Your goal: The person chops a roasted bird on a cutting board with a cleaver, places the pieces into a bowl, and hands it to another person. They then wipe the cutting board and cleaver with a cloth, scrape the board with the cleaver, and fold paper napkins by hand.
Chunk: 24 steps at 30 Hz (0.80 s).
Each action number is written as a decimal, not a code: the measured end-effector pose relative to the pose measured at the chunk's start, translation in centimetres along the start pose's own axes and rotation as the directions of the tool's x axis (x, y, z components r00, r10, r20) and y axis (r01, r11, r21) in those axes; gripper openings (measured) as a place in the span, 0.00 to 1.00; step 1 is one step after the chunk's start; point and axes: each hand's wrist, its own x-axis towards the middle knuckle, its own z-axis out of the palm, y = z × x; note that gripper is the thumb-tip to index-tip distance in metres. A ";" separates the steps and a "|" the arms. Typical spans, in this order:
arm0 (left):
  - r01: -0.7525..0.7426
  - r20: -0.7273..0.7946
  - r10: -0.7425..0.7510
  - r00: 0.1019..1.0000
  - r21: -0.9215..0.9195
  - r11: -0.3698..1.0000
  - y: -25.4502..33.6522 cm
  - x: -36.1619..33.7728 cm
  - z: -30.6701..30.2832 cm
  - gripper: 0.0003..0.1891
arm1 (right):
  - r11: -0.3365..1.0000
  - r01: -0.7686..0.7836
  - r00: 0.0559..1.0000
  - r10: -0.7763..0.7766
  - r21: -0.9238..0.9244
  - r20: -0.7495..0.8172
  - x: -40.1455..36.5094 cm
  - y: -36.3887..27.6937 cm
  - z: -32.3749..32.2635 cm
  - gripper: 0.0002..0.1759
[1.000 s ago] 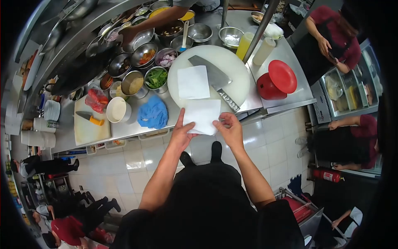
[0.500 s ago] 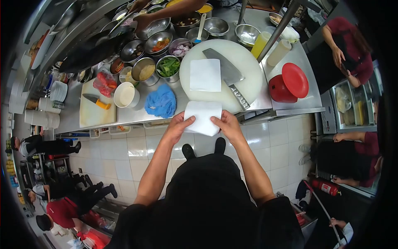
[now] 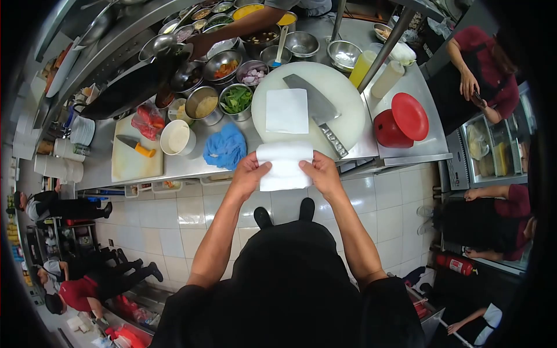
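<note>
Between my hands is a piece of white paper, partly folded over, held in front of the counter edge. My left hand pinches its left side with the thumb on top. On the right side, my right hand grips it the same way. Just beyond, a flat white square sheet lies on the round white cutting board. A cleaver with a patterned metal handle rests on the board, partly under that sheet.
A blue cloth, a white tub and a knife on a rectangular board stand left. Metal bowls of ingredients, including green leaves, fill the back. A red container sits right. Another person's arm reaches a dark wok.
The paper in my hands has gone from an uneven, pointed lower edge to a straighter, squarer one. The other person's arm and wok have shifted slightly at the back left.
</note>
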 end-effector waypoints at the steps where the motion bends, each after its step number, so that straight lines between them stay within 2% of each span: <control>1: -0.011 -0.014 0.012 1.000 0.041 0.999 0.0 0.1 -0.3 0.16 | 0.994 0.092 0.995 -0.093 -0.060 -0.030 0.2 0.4 0.0 0.10; 2: -0.023 -0.027 0.025 0.999 0.083 0.996 0.0 0.3 -0.5 0.15 | 0.976 0.181 0.981 -0.189 -0.123 -0.054 0.5 0.9 0.0 0.08; 3: -0.023 -0.025 0.025 0.999 0.084 0.996 0.0 0.4 -0.8 0.15 | 0.976 0.182 0.980 -0.190 -0.122 -0.056 0.9 1.5 -0.4 0.08; 4: 0.041 -0.012 -0.044 0.999 -0.165 0.986 1.1 0.1 -0.4 0.16 | 0.980 0.160 0.987 -0.162 -0.117 -0.011 1.3 2.2 -1.1 0.08; 5: 0.105 0.017 -0.108 0.994 -0.401 0.910 2.4 -0.3 0.2 0.16 | 0.984 0.138 0.990 -0.134 -0.113 0.034 1.6 2.3 -1.4 0.09; 6: 0.106 0.019 -0.107 0.994 -0.400 0.910 3.7 -0.8 0.9 0.16 | 0.984 0.139 0.990 -0.136 -0.113 0.032 1.8 2.6 -1.6 0.09; 8: 0.261 0.036 -0.276 0.961 -0.459 0.849 5.4 -1.6 2.0 0.17 | 0.947 0.264 0.964 -0.252 -0.182 0.083 1.9 2.4 -1.1 0.13; 9: 0.309 0.042 -0.330 0.943 -0.479 0.822 5.5 -1.8 2.2 0.18 | 0.947 0.264 0.964 -0.252 -0.181 0.085 1.8 2.3 -0.9 0.13; 10: 0.285 -0.022 -0.301 0.953 -0.259 0.923 4.8 -1.7 2.1 0.19 | 0.972 0.224 0.973 -0.219 -0.076 0.067 1.4 1.2 -0.2 0.14; 11: 0.257 -0.077 -0.257 0.963 -0.020 0.966 4.2 -1.6 2.0 0.19 | 0.983 0.182 0.982 -0.183 0.032 0.054 1.1 0.1 0.4 0.17; 12: 0.254 -0.082 -0.255 0.964 -0.019 0.967 3.9 -1.5 2.0 0.19 | 0.983 0.183 0.981 -0.185 0.034 0.059 0.7 -0.7 0.5 0.17; 13: 0.157 -0.134 -0.154 0.979 0.014 0.988 3.6 -1.4 2.2 0.19 | 0.977 0.028 0.997 -0.043 0.209 0.064 0.3 -1.5 0.4 0.19; 14: 0.060 -0.180 -0.050 0.982 0.053 0.997 3.4 -1.2 2.4 0.19 | 0.919 -0.126 0.991 0.097 0.375 0.093 0.1 -1.8 0.3 0.23; 15: 0.059 -0.182 -0.048 0.982 0.055 0.997 2.8 -0.9 2.3 0.19 | 0.913 -0.161 0.986 0.132 0.375 0.103 0.2 -1.7 0.4 0.24; 16: -0.066 -0.214 0.107 0.971 0.190 0.980 2.4 -0.7 2.4 0.19 | 0.906 -0.196 0.980 0.166 0.375 0.112 0.2 -1.6 0.5 0.26; 17: -0.180 -0.225 0.260 0.939 0.325 0.928 2.0 -0.6 2.4 0.19 | 0.986 -0.098 0.995 0.096 0.132 0.020 0.1 -1.3 1.1 0.27; 18: -0.179 -0.231 0.262 0.937 0.326 0.928 1.6 -0.7 2.5 0.19 | 0.992 -0.009 0.999 0.003 -0.127 -0.046 -0.1 -1.0 1.5 0.28; 19: -0.132 -0.201 0.171 0.965 0.193 0.972 2.1 -1.1 2.7 0.20 | 0.995 -0.015 0.996 0.007 -0.096 -0.084 0.2 -0.7 1.3 0.26; 20: -0.085 -0.168 0.094 0.981 0.061 0.995 2.6 -1.5 2.6 0.21 | 0.995 -0.007 0.998 0.002 -0.095 -0.056 0.1 -0.5 1.0 0.26; 21: -0.093 -0.140 0.117 0.983 0.165 0.982 1.2 -0.9 1.2 0.22 | 0.999 0.006 0.999 -0.008 -0.045 -0.049 0.0 -0.4 0.7 0.24; 24: -0.135 -0.194 0.152 0.969 0.095 0.986 1.4 -1.0 0.2 0.20 | 0.991 -0.014 1.000 0.016 0.132 -0.019 -0.1 0.2 0.8 0.13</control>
